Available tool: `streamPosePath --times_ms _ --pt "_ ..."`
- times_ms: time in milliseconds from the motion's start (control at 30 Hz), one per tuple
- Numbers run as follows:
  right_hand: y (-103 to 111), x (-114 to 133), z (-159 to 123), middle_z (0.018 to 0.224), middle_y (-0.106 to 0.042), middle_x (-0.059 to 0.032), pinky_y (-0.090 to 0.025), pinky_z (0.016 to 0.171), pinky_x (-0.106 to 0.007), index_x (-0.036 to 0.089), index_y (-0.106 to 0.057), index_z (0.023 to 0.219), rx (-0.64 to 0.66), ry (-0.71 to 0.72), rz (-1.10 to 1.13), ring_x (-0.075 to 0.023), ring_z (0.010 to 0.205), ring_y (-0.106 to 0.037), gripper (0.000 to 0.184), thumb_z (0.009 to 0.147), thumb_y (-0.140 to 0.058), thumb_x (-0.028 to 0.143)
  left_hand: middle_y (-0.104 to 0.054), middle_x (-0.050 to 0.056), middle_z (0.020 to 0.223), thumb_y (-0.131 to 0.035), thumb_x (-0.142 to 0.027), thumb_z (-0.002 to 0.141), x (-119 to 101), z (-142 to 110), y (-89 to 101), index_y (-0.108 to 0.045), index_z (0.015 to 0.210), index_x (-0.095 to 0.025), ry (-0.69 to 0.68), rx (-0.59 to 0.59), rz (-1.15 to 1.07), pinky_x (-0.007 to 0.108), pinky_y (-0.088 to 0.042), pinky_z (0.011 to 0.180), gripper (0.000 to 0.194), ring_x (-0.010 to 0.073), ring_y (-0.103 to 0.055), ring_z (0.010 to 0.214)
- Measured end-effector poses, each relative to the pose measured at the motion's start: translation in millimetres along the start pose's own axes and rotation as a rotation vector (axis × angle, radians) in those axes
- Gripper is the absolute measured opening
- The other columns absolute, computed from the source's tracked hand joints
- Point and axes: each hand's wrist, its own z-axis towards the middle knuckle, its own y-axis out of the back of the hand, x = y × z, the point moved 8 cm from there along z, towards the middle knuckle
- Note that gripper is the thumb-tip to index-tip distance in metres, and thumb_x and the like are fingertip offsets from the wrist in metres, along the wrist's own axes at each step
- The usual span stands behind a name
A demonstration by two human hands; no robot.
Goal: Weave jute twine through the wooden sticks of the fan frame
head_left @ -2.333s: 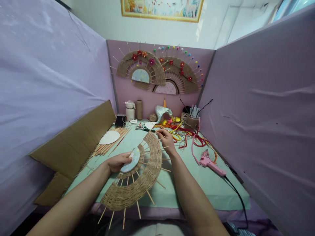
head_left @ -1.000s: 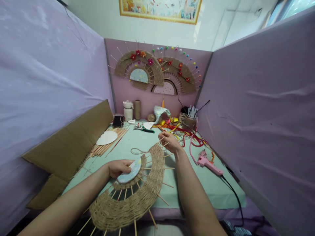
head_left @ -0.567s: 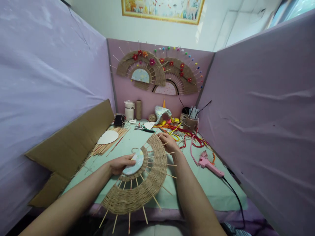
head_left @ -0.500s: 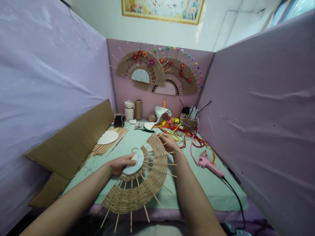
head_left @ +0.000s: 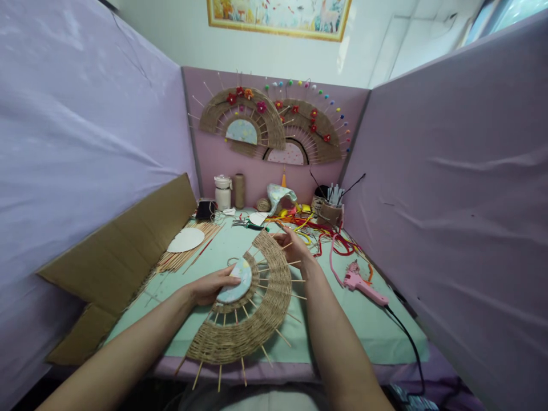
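A half-round woven twine fan [head_left: 240, 339] with thin wooden sticks radiating through it is held tilted over the table's near part. My left hand [head_left: 209, 287] grips its pale blue, patterned half-disc centre [head_left: 242, 279], thumb on top and fingers underneath. At the fan's upper right end, my right hand [head_left: 295, 246] is closed around the outer edge among the stick ends. Its fingertips are partly behind the weave, so any strand between them cannot be made out. A small loop of twine [head_left: 232, 261] shows just behind the half-disc.
A pink glue gun [head_left: 363, 287] with a black cable lies at right. Behind my hands are pliers [head_left: 254, 226], coloured pipe cleaners [head_left: 338, 242] and a twine spool [head_left: 240, 191]. Sticks [head_left: 192, 251] and cardboard [head_left: 124, 268] are at left. Finished fans [head_left: 244, 105] hang on the back panel.
The fan dipped toward me about a second ago, then came back up and its lower end swung right. My right hand went from pinching near its tip to fingers partly behind the edge.
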Motion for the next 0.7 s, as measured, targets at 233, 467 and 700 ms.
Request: streamPosePath --times_ms 233,467,700 --pt "6 -10 3 0.046 -0.043 0.0057 -0.017 0.039 -0.019 0.014 -0.062 0.07 -0.009 -0.036 0.051 -0.0052 0.038 -0.03 0.039 0.064 -0.068 0.052 -0.068 0.002 0.086 -0.076 -0.026 0.067 2 2 -4.7 -0.048 0.124 -0.02 0.001 0.008 0.094 0.018 -0.043 0.053 0.064 0.0097 -0.06 0.061" --pt "-1 -9 0 0.044 -0.033 0.0099 -0.009 0.041 -0.021 0.013 -0.062 0.074 0.019 0.015 -0.027 -0.0031 0.04 -0.022 0.037 0.062 -0.071 0.047 -0.066 0.005 0.088 -0.067 -0.044 0.073 -60 30 -0.7 -0.061 0.107 -0.017 -0.147 -0.114 0.278 0.018 -0.041 0.053 0.043 0.0096 -0.059 0.065" --pt "-3 -16 2 0.044 -0.032 0.01 -0.013 0.042 -0.021 0.014 -0.059 0.069 0.024 -0.005 -0.078 -0.0034 0.04 -0.023 0.037 0.062 -0.071 0.048 -0.064 0.004 0.069 -0.069 -0.052 0.065 -92 78 -11.1 -0.069 0.081 -0.011 -0.321 -0.331 0.336 0.024 -0.04 0.056 0.043 0.0121 -0.055 0.059"
